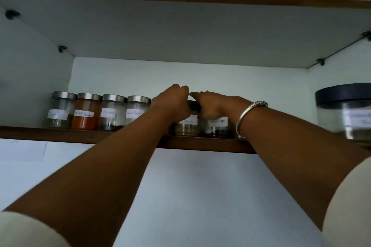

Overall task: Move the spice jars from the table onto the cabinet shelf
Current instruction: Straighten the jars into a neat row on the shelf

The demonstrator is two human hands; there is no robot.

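Observation:
Several small glass spice jars with steel lids and white labels stand in a row on the cabinet shelf (60,135). From the left: a greenish one (60,113), a red chilli powder jar (86,115), a cloves jar (111,115), and another jar (136,111). Both arms reach up to the row. My left hand (171,101) and my right hand (212,106) close from both sides around the lid of a brown-spice jar (187,127) that stands on the shelf. Another jar (217,127) stands under my right wrist, partly hidden.
A bigger glass jar with a dark lid (345,110) stands at the shelf's right end. An upper shelf board (180,32) spans overhead. The cabinet's side walls close in left and right. My right wrist wears a silver bangle (249,115).

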